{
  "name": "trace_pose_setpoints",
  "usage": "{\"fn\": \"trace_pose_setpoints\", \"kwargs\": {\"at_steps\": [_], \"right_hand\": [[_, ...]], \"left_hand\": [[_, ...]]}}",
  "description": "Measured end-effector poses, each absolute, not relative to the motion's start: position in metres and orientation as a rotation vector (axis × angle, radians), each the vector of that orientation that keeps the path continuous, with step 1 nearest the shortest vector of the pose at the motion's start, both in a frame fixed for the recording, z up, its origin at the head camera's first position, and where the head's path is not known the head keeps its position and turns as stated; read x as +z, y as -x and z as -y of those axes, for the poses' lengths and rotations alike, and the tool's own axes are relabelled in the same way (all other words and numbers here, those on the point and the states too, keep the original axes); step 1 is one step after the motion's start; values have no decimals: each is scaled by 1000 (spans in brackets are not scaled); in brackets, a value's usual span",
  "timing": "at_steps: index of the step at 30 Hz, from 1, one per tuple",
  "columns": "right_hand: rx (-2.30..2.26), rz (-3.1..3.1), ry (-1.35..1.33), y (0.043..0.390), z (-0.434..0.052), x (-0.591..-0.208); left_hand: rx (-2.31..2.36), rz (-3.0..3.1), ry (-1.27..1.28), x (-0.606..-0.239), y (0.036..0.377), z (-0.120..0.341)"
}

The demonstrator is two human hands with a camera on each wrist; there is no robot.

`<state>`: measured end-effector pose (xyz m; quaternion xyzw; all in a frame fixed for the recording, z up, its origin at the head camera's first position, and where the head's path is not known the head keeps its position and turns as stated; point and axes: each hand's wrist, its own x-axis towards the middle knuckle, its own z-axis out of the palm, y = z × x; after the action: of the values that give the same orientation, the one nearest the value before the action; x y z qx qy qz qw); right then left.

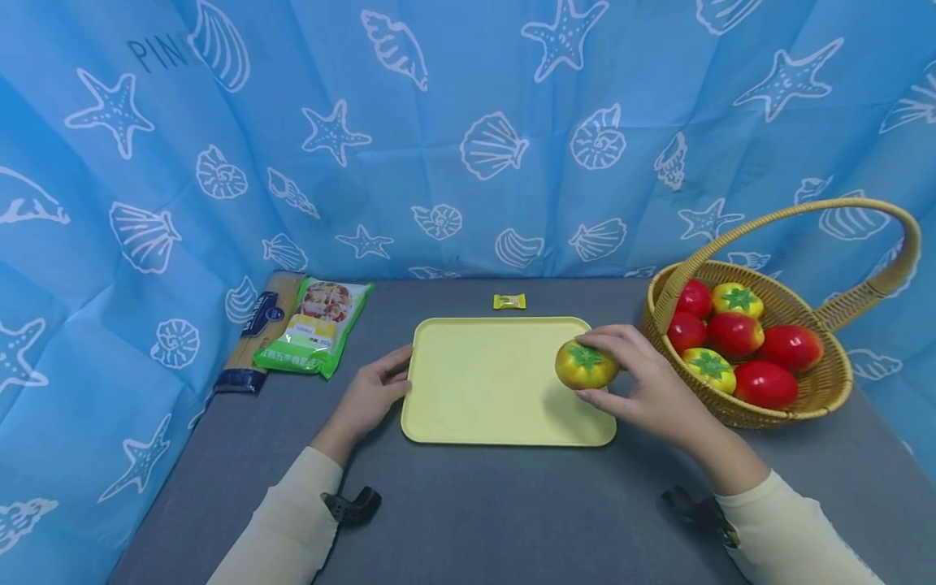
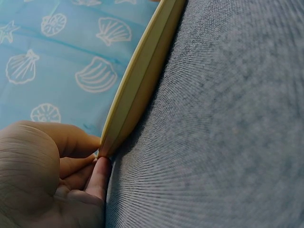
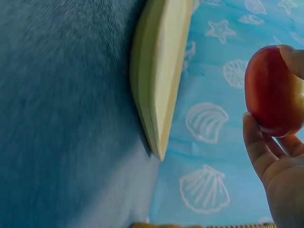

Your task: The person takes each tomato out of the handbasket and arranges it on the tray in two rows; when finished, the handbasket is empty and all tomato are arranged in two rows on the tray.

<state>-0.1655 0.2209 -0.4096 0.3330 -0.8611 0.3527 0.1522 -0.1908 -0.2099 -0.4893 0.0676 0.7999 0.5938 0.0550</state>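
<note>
My right hand [image 1: 647,378] holds a tomato [image 1: 586,365] above the right part of a pale yellow tray [image 1: 483,382]. Its green star-shaped top and yellow shoulder face up; in the right wrist view the tomato [image 3: 270,90] shows a glossy red side between thumb and fingers. At the tray's left edge, my left hand [image 1: 374,390] pinches the rim with thumb and fingertips. Up close in the left wrist view, the left hand's fingers [image 2: 78,142] meet the tray's rim [image 2: 128,95] just over the grey cloth.
On the right stands a wicker basket [image 1: 837,382] with a tall handle, holding several red and yellow fruits [image 1: 734,334]. A small yellow packet [image 1: 509,301] lies behind the tray. Back left are a green-and-white food bag [image 1: 314,325] and a brown pack [image 1: 252,341]. A blue curtain [image 1: 439,146] hangs behind.
</note>
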Motion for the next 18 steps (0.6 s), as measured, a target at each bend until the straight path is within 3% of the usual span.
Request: {"fn": "trace_pose_setpoints", "kwargs": {"at_steps": [18], "right_hand": [[1075, 2679, -1033, 205, -149, -421]], "left_hand": [[1816, -2418, -242, -487, 190, 210]]}}
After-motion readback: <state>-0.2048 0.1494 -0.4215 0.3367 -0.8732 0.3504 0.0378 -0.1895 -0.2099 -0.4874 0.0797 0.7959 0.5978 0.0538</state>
